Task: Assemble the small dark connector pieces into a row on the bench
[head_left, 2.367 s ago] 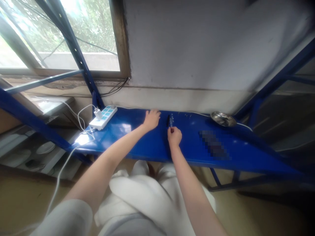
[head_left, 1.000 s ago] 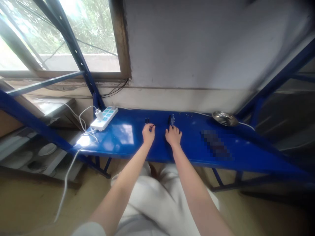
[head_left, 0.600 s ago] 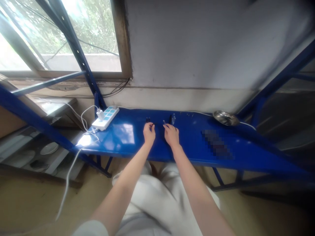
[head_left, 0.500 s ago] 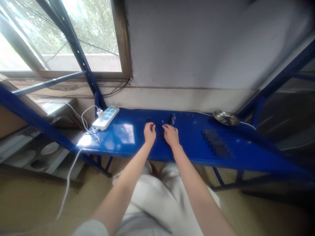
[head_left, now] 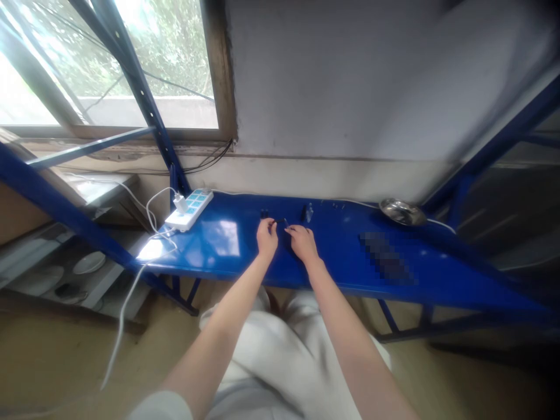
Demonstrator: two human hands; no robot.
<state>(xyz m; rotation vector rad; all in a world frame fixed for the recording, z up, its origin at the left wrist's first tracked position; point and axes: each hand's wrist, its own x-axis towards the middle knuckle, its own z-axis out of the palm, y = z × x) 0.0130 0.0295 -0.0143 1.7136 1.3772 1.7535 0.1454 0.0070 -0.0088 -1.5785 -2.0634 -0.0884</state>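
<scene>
Over the blue table (head_left: 332,256) my two hands are close together. My left hand (head_left: 266,238) is closed in a pinch on a thin dark stick-like piece (head_left: 280,220) that points right. Fingers of my right hand (head_left: 303,242) pinch a small, partly clear, slender piece (head_left: 286,223), its tip at or very near the dark piece's end; whether they touch I cannot tell. Just beyond my left hand lie small dark pieces (head_left: 264,213). Behind my right hand are a dark cylindrical piece (head_left: 304,212) and some clear small pieces (head_left: 310,212).
A white power strip (head_left: 189,211) with a plugged-in charger sits at the table's left end. Towards the right are a shiny metal bowl (head_left: 401,211) and a blurred-out dark object (head_left: 387,256). Tiny bits (head_left: 335,205) lie near the wall. Blue frame posts (head_left: 151,111) flank the table.
My right hand has shifted slightly left, bringing the clear piece to the end of the dark piece. My left hand stays almost in place.
</scene>
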